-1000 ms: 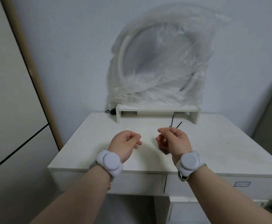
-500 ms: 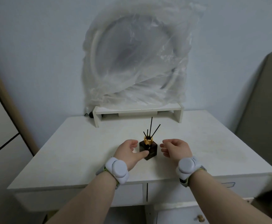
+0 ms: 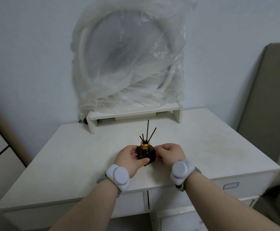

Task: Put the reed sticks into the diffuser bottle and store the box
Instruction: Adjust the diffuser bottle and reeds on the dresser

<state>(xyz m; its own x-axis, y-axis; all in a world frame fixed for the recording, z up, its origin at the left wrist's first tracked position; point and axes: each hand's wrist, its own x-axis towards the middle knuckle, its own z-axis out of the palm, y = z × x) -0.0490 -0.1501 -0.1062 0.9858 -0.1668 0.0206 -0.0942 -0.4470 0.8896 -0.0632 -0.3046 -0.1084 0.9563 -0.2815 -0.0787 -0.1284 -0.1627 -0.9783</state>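
Head view — both hands cupped the diffuser bottle (image 3: 146,153) near the front of the white desk (image 3: 202,147).
Left hand (image 3: 130,158) and right hand (image 3: 170,154) closed lightly round its dark sides, reed sticks (image 3: 148,133) already splayed in the gold neck — a squeeze or tilt could tip it, spilling oil. No box was visible.

One diffuser bottle (image 3: 146,153), gold-collared. Reed sticks (image 3: 148,130) in it: four (short ones hard to separate). Two hands, two grey wristbands. One desk (image 3: 69,164), one riser shelf (image 3: 136,112).
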